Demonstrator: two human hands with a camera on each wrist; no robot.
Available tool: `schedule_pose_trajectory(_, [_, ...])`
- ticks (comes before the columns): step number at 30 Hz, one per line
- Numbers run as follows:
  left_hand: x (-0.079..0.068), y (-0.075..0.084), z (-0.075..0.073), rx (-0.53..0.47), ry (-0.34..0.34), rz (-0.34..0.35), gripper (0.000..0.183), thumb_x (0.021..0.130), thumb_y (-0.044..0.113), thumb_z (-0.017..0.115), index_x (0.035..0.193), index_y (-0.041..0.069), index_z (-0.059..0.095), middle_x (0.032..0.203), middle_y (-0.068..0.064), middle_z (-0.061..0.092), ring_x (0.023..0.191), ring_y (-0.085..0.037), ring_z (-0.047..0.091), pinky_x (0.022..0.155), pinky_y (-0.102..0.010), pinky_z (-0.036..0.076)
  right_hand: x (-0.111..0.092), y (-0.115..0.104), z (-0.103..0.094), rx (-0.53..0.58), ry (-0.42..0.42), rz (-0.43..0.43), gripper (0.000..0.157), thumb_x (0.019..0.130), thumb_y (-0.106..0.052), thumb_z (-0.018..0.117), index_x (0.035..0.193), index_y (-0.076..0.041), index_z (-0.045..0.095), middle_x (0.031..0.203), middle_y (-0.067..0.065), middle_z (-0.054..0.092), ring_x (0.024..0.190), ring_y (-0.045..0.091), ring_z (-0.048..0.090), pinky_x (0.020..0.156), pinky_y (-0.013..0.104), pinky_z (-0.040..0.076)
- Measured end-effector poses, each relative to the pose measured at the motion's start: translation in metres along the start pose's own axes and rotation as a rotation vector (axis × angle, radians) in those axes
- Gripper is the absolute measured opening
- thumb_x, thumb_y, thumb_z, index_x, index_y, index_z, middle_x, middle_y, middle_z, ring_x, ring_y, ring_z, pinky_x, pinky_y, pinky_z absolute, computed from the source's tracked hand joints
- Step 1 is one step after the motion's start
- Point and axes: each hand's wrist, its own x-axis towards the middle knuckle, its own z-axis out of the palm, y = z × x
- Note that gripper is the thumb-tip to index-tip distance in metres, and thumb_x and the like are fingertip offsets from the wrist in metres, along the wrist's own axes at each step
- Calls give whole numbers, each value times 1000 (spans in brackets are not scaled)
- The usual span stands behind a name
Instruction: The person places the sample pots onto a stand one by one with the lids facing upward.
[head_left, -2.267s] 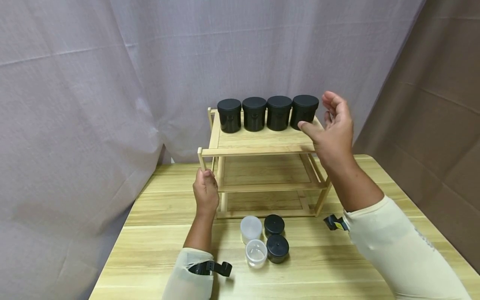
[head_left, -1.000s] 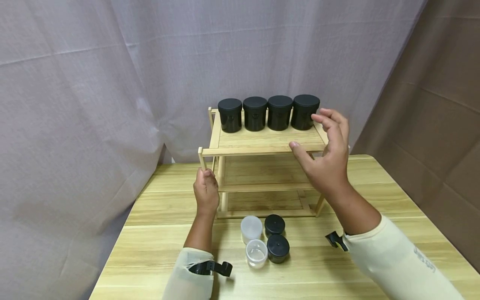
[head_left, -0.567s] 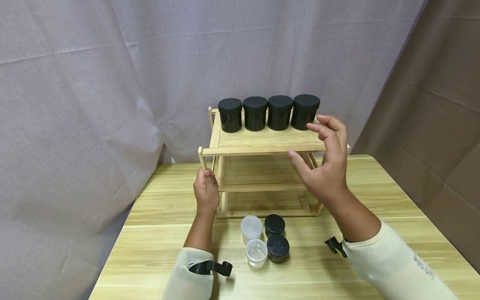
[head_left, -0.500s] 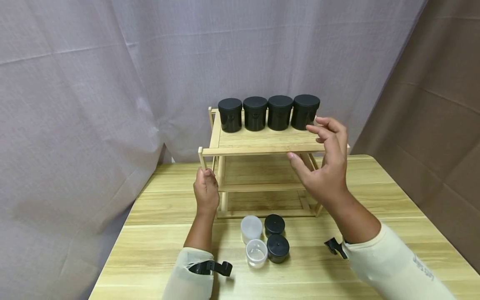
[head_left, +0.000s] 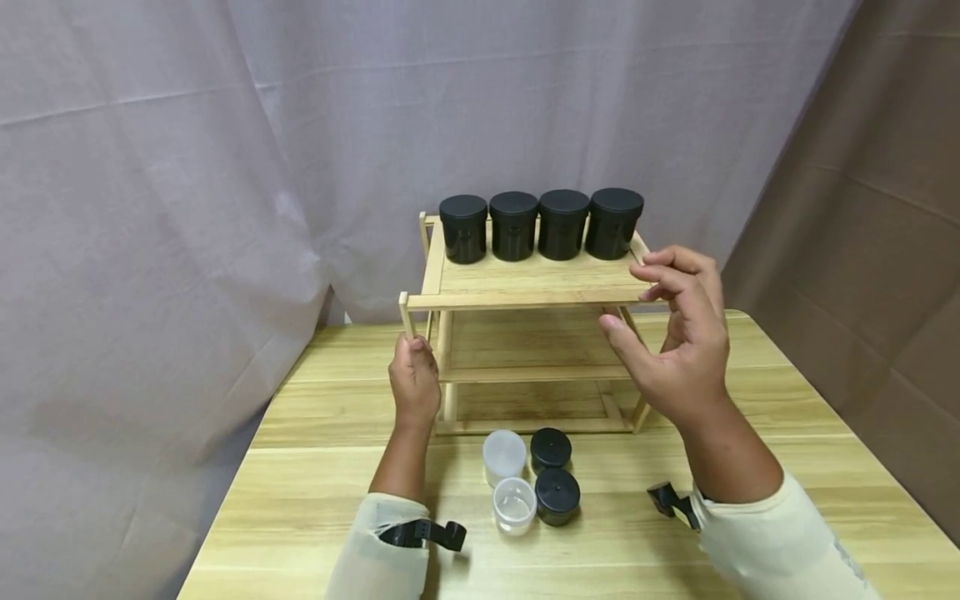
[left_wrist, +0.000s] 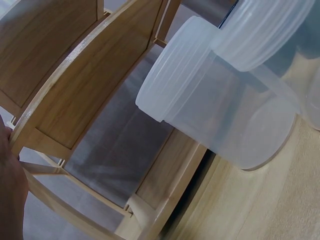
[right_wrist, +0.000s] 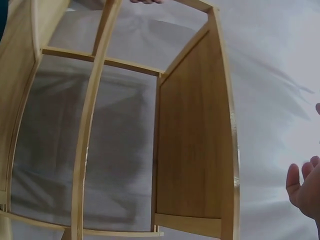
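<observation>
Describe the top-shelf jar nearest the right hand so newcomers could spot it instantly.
Find the wooden rack on the table. Along the back of its top shelf stand four black jars. Yours is the rightmost jar, alone having no neighbour on its right.

The left hand (head_left: 415, 379) gripped the near left post of the wooden shelf (head_left: 540, 278), its thumb toward the top. The left forearm (head_left: 400, 467) reached forward to the shelf from its near side, a pale sleeve (head_left: 375, 554) ending short of the wrist. The right hand (head_left: 686, 358) was raised by the shelf's near right corner, fingers gently bent toward it, thumb spread well below them. The right forearm (head_left: 733, 454), also pale-sleeved, slanted up and leftward toward that corner of the shelf.
</observation>
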Motion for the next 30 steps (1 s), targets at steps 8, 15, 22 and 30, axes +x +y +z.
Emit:
schedule_pose_trajectory(8, [0,0,2,-27,4,15,83,109,67,35,91,-12,50,57,-12,41,52,-1,39,45,-16,34,-2,-9,-4,117,68,-32,54,92,-13,90,110,28,61,130,7,61,119,21,55,95,25,48])
schedule_pose_trajectory(15, [0,2,1,2,2,4,83,108,69,34,92,-11,50,58,-2,42,52,-1,39,45,-18,34,-7,-16,-1,201,162,-2,42,88,2,88,110,27,62,127,12,60,116,23,57,93,23,52])
schedule_pose_trajectory(22, [-1,0,5,-15,-25,5,81,108,67,33,91,-10,49,59,-4,41,52,-1,38,45,-16,33,-23,-10,-6,283,200,14,30,87,14,81,107,27,64,122,15,64,112,23,60,93,22,56])
schedule_pose_trajectory(30, [0,1,0,-4,-8,-5,86,107,71,33,91,-13,48,60,7,40,52,-1,38,45,-16,33,-34,-1,-9,385,81,8,19,87,22,75,101,29,64,109,15,73,107,25,69,98,24,60])
